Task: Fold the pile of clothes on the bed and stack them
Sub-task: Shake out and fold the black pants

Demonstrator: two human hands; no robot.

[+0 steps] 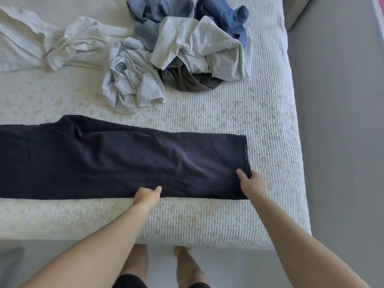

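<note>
A dark garment (pixel 116 161) lies flat along the near edge of the bed (pixel 207 221). The left hand (pixel 148 195) pinches its near hem at 6 o'clock; the right hand (pixel 250 180) grips its corner at 4 o'clock. The unfolded pile (pixel 178 53) sits at 12.

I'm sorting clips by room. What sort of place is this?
Most likely a bedroom: a bed with a quilted white cover, a pile of clothes on it, and dark trousers spread flat, gripped by the left hand and right hand.
</note>
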